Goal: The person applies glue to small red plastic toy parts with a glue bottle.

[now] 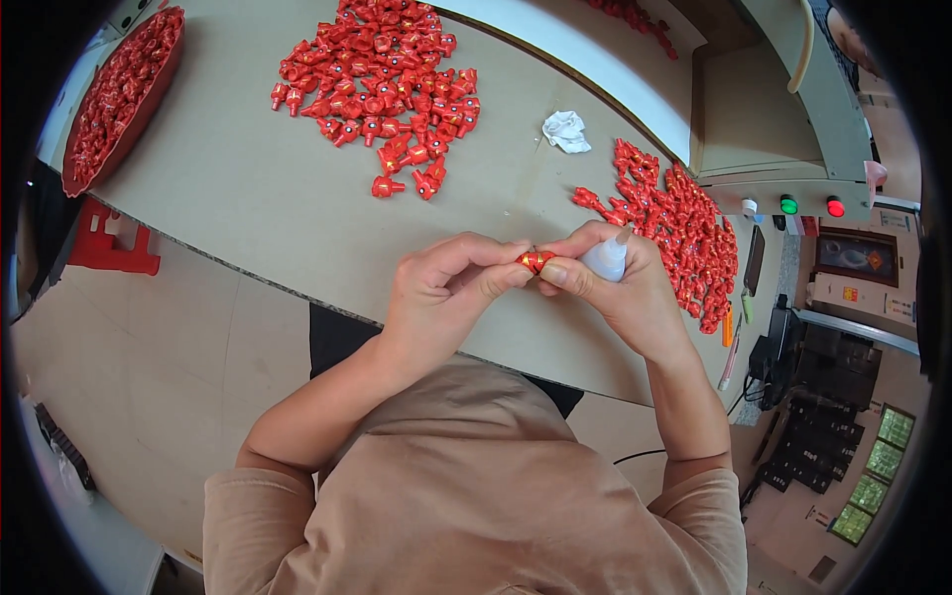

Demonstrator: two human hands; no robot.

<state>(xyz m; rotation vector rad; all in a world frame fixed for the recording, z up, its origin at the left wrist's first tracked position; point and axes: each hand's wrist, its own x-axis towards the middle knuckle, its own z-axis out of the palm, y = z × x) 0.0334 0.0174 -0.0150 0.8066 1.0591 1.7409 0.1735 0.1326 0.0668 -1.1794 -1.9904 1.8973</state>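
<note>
Both hands meet over the near part of the table, pinching one small red plastic part with gold markings between their fingertips. My left hand is closed on its left side with thumb and forefinger. From the other side, the thumb and fingers of my right hand press on it. A whitish squeeze bottle with a narrow nozzle is also tucked in my right hand, its tip pointing up and away. The fingers partly cover the small part, so its full shape is hidden.
Loose red parts lie heaped at the far middle, with more red pieces to the right. A red basin full of parts stands far left. Beyond are a crumpled white tissue and a bench housing with coloured buttons.
</note>
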